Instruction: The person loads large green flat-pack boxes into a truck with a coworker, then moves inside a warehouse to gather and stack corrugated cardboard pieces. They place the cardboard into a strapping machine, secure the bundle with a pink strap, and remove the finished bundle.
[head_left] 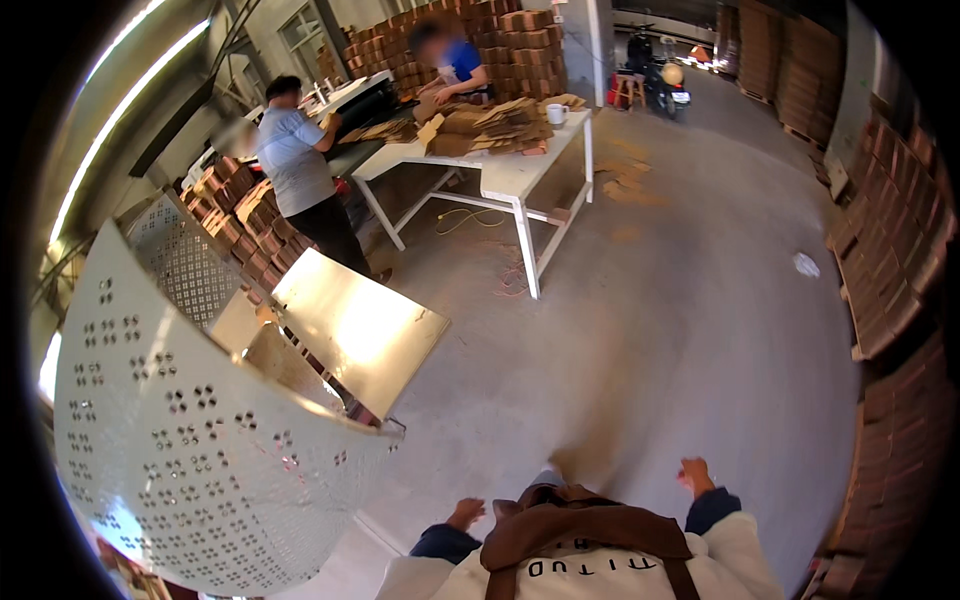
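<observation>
My left hand [467, 514] hangs low in front of me, left of my body, its fingers loosely bent with nothing seen in them. On the other side my right hand [694, 476] is held out over the grey floor [640, 380], fingers slightly curled and apart, also without an object. Neither hand touches anything. Nearest to the left hand is a white perforated metal guard [220, 460] with a curved look. Behind it a shiny flat metal plate [360, 330] slopes out from the machine. Dark cuffs and pale sleeves cover my forearms.
A white table [515, 180] ahead carries brown cardboard pieces [500, 125] and a white mug [555, 113]. Two people [295, 165] [460, 75] work beside it. Stacked brown cardboard [890, 240] lines the right side. Cables [512, 278] and cardboard scraps [628, 178] lie on the floor.
</observation>
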